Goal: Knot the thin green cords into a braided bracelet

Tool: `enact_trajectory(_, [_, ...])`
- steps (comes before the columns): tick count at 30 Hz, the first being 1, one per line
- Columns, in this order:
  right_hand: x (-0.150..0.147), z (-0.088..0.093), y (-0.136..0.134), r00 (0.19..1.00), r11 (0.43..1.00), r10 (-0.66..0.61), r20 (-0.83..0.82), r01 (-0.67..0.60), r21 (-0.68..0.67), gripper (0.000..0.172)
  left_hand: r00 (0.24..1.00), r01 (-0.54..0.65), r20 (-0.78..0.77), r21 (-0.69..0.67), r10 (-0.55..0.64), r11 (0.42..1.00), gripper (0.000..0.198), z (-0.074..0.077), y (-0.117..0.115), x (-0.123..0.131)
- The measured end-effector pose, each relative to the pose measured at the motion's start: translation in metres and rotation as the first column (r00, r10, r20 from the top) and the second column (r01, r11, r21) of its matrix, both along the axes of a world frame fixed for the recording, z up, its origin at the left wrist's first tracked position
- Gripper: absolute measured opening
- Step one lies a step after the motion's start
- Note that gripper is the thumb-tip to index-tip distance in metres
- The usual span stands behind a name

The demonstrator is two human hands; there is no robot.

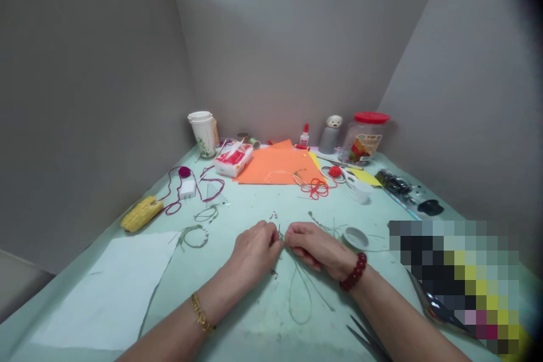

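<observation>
My left hand (259, 244) and my right hand (311, 244) meet near the middle of the table, thumbs and fingers pinched close together. Between them runs a thin green cord (300, 317), pinched by both hands; its loop and loose ends hang toward me on the table. A knotted part shows at the fingertips, but its detail is too small to make out. Just beyond my right hand lie more green strands (324, 226) and a small round grey-green dish-like thing (355, 238). Small bits (274, 215) lie just past my left hand.
Finished-looking green cord bracelets (195, 236) lie left, by white paper (110, 288) and a corn cob (142, 214). Orange sheets (271, 167), red cord (316, 188), a tissue pack (234, 159), cups (202, 134) and a red-lidded jar (365, 138) stand behind. Scissors-like blades (367, 339) lie right. Grey partitions enclose the table.
</observation>
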State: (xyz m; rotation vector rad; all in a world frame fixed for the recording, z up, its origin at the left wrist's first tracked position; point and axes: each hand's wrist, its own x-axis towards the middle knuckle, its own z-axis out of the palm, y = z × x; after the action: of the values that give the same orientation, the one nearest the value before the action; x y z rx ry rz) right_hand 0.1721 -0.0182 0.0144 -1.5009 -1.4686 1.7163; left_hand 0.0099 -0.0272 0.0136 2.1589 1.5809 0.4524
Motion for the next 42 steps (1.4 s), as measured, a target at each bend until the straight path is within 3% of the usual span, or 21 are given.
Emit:
enact_trajectory(5, [-0.001,0.0,-0.002,0.999,0.999,0.008,0.031,-0.01,0.038,0.005,0.991,-0.001,-0.131,0.105,0.015,0.994,0.015,0.002,0.01,-0.011])
enact_trajectory(9, [-0.003,-0.002,-0.003,0.998,0.997,0.005,0.067,-0.01,0.078,0.005,0.973,-0.073,-0.206,0.146,0.103,0.987,0.015,0.001,0.027,-0.032])
enact_trajectory(14, [-0.004,-0.003,-0.002,0.997,0.997,0.009,0.073,-0.015,0.079,0.007,0.953,-0.146,-0.243,0.159,0.182,0.976,0.014,0.008,0.034,-0.05])
enact_trajectory(17, [-0.003,-0.003,-0.002,0.997,0.998,0.011,0.071,-0.015,0.06,0.007,0.977,-0.129,-0.135,0.252,0.167,0.959,0.02,0.016,0.022,-0.042])
enact_trajectory(20, [-0.003,-0.003,-0.002,0.999,0.999,0.003,0.047,-0.005,0.053,0.006,0.99,-0.006,0.14,0.122,-0.012,0.993,0.018,0.015,0.008,-0.024])
enact_trajectory(23, [-0.003,-0.003,-0.002,1.0,0.999,0.002,0.025,-0.003,0.041,0.005,0.965,0.044,0.258,-0.02,-0.037,0.999,0.012,0.002,0.001,-0.009])
enact_trajectory(28, [-0.001,-0.004,-0.001,1.0,0.999,0.019,0.016,-0.019,0.035,0.007,0.977,0.034,0.21,-0.011,-0.031,0.999,0.011,-0.008,0.002,-0.006])
enact_trajectory(38, [0.002,-0.002,0.0,0.996,0.995,0.092,0.01,-0.092,0.026,0.007,0.996,-0.009,0.093,0.042,0.005,0.999,0.018,0.004,-0.005,-0.005])
enact_trajectory(40, [0.001,-0.002,0.0,0.996,0.995,0.094,0.011,-0.094,0.033,0.006,0.99,-0.026,0.137,-0.011,0.027,1.0,0.017,0.003,-0.003,-0.005])
enact_trajectory(42, [0.001,-0.002,0.0,0.996,0.995,0.089,0.01,-0.089,0.041,0.005,0.975,-0.021,0.214,-0.147,0.052,0.989,0.016,-0.001,0.001,-0.004])
